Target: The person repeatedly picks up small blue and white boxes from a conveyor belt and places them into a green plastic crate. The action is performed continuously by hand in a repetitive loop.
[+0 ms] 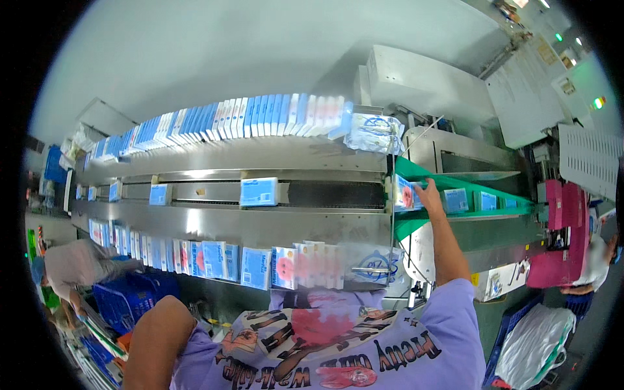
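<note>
At the left end of a flat green belt, beside a long polished-steel bench, reaching in with the bare right hand, with fingers partly spread and bent, touching the right side of a flat white packet with a pink-red picture. Cannot tell whether pinched between thumb and fingers or merely pressed.

Could twist askew at the seam between belt and bench if pushed at one corner only. Might also bunch up against the blue-and-white packets lined up to the right, if held in place too long. Could topple the near row of upright blue-and-white packets by leaning in too far with the lilac printed shirt.

Impossible to see the left hand, with only a bent bare left arm showing at lower left; cannot tell how open, or holding what. Partly covered by the right hand, at the packet's right side. Hazy toward the right ends of the near row and the far upright row, making single packets hard to separate. Too small to make out toward the far left.
</note>
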The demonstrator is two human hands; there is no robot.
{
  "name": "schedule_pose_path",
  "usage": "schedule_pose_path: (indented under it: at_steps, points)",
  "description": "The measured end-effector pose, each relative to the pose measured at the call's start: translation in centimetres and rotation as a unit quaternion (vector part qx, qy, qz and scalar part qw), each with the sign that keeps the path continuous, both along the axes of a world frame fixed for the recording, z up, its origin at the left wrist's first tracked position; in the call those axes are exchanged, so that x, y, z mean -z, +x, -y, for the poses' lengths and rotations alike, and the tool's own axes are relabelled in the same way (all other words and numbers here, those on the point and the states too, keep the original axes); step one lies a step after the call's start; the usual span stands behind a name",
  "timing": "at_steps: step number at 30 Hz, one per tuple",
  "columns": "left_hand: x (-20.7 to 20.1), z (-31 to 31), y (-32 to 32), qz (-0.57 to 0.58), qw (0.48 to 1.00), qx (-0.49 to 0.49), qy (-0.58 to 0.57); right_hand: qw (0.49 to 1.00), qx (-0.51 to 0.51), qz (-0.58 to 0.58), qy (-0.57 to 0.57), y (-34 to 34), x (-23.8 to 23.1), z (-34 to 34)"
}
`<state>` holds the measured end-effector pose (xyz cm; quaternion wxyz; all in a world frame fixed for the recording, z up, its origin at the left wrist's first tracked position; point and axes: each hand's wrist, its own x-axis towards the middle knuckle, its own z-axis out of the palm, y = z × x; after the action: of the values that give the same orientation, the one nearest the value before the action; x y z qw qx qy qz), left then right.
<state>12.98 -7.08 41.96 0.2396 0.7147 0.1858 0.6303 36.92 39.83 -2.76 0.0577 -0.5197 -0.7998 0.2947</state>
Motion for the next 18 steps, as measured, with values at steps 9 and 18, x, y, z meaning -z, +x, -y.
schedule_pose_path:
  at_steps: [9,18]
  points:
    - [-1.4,3.8,2.4,0.001,0.999,-0.031,-0.031,0.998,-0.016,0.035,-0.046,0.2,-0.8,-1.6]
    - [3.4,6.9,-0.8,0.045,0.986,0.086,-0.134,0.987,-0.041,-0.105,0.119,1.1,-4.7,0.2]
